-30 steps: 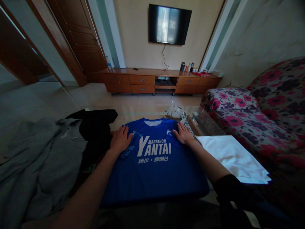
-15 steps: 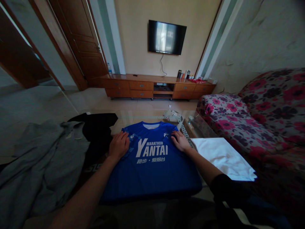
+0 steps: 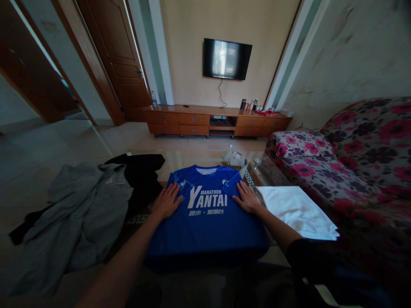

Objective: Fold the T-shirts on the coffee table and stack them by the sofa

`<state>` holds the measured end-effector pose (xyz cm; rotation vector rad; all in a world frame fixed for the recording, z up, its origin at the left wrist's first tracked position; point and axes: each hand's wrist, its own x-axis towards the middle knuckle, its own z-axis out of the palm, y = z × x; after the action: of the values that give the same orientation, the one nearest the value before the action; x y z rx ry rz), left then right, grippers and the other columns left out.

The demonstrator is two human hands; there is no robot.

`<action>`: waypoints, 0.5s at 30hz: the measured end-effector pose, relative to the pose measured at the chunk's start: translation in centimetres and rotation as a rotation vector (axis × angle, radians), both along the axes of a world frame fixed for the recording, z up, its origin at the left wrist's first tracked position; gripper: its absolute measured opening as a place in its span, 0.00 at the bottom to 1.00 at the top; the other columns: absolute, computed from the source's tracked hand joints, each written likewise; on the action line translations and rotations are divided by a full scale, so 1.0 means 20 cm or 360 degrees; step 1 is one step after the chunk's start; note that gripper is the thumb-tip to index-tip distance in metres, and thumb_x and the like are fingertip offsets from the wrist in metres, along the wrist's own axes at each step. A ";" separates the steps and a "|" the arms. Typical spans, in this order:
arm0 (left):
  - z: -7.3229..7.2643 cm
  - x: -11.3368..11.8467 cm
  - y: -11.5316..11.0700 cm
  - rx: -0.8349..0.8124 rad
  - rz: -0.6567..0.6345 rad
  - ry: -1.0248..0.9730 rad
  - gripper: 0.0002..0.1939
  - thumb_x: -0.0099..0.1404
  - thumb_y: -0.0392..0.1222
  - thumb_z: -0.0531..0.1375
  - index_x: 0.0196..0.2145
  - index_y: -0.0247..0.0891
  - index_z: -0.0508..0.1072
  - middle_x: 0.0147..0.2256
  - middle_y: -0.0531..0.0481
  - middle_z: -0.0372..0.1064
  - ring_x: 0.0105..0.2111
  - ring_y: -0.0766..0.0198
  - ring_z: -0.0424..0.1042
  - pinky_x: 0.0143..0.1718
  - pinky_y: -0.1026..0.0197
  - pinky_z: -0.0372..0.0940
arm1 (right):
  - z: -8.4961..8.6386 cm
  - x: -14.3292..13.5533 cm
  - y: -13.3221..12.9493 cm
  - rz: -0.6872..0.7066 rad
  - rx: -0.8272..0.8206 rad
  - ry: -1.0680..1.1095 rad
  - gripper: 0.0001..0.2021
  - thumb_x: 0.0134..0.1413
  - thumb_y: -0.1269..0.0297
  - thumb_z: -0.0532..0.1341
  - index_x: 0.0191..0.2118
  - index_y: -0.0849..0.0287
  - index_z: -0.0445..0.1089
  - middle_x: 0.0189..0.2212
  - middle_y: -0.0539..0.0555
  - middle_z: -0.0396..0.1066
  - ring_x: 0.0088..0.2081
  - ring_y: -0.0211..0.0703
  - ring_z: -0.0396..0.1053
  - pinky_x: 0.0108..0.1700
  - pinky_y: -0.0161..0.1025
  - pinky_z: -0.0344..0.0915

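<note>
A blue T-shirt (image 3: pixel 208 231) with white "Marathon Yantai" lettering lies front side up on a glass-topped table, its collar pointing away from me. Its lower edge hangs in shadow near my body. My left hand (image 3: pixel 167 202) rests flat on the shirt's left side, fingers apart. On the opposite side my right hand (image 3: pixel 248 197) lies flat near the small chest logo, its fingers spread as well. Neither hand grips the fabric. Beside my right forearm is a folded white garment (image 3: pixel 298 211).
To the left lie a crumpled grey garment (image 3: pixel 86 214) and a black garment (image 3: pixel 144 175). A flowered sofa (image 3: pixel 308 167) stands at the right. Across the room are a wooden TV cabinet (image 3: pixel 194 122) and a wall-mounted television (image 3: pixel 227 59). Small items sit at the table's far right.
My left hand has shifted slightly on the shirt, and its fingers are more spread. The right hand's fingers now point further up toward the shoulder. The camera view has tilted a little.
</note>
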<state>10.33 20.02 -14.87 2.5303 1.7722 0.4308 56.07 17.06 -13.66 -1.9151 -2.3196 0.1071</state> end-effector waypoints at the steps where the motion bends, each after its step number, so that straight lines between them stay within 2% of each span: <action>1: 0.02 0.01 -0.02 0.0080 0.0030 -0.0042 0.34 0.75 0.57 0.44 0.71 0.38 0.58 0.72 0.43 0.50 0.72 0.52 0.47 0.71 0.44 0.41 | 0.01 -0.01 -0.01 0.0003 0.0039 0.0013 0.43 0.67 0.36 0.41 0.75 0.64 0.45 0.76 0.59 0.33 0.76 0.54 0.30 0.74 0.52 0.34; 4: 0.10 0.03 -0.11 0.0381 0.0199 -0.0196 0.32 0.75 0.52 0.45 0.71 0.37 0.58 0.70 0.39 0.54 0.72 0.49 0.49 0.71 0.42 0.41 | 0.05 -0.03 -0.06 -0.0026 0.0258 0.0140 0.38 0.69 0.41 0.42 0.73 0.62 0.53 0.76 0.59 0.38 0.76 0.54 0.32 0.74 0.54 0.35; 6: 0.16 0.02 -0.20 0.0484 0.0264 -0.0256 0.32 0.74 0.51 0.47 0.70 0.35 0.58 0.69 0.36 0.57 0.71 0.46 0.51 0.71 0.40 0.43 | 0.09 -0.01 -0.10 -0.0140 0.0447 0.0320 0.34 0.71 0.46 0.41 0.71 0.63 0.56 0.75 0.62 0.43 0.75 0.54 0.36 0.73 0.55 0.38; 10: 0.31 -0.04 -0.38 0.0448 0.0285 -0.0200 0.28 0.73 0.50 0.49 0.64 0.33 0.66 0.62 0.33 0.66 0.63 0.45 0.63 0.65 0.43 0.55 | 0.21 0.09 -0.23 -0.0435 0.0679 0.0694 0.30 0.69 0.50 0.44 0.65 0.65 0.60 0.64 0.69 0.62 0.67 0.56 0.57 0.68 0.55 0.54; 12: 0.37 -0.09 -0.45 0.0373 0.0376 -0.0194 0.25 0.72 0.49 0.50 0.59 0.34 0.70 0.55 0.34 0.71 0.56 0.46 0.70 0.58 0.47 0.62 | 0.28 0.14 -0.33 -0.0495 0.0570 0.0784 0.26 0.67 0.51 0.48 0.60 0.63 0.65 0.55 0.68 0.70 0.57 0.56 0.68 0.60 0.51 0.64; 15: 0.43 -0.16 -0.56 0.0057 0.0473 -0.0317 0.17 0.69 0.49 0.52 0.44 0.39 0.76 0.42 0.40 0.77 0.43 0.52 0.76 0.46 0.54 0.67 | 0.36 0.19 -0.51 -0.0474 0.0133 0.0804 0.19 0.64 0.52 0.52 0.46 0.59 0.72 0.41 0.61 0.77 0.42 0.52 0.75 0.49 0.45 0.70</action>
<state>7.09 8.89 -6.30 2.1571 2.0788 0.7018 59.83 6.81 -6.51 -1.8940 -1.6775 0.4027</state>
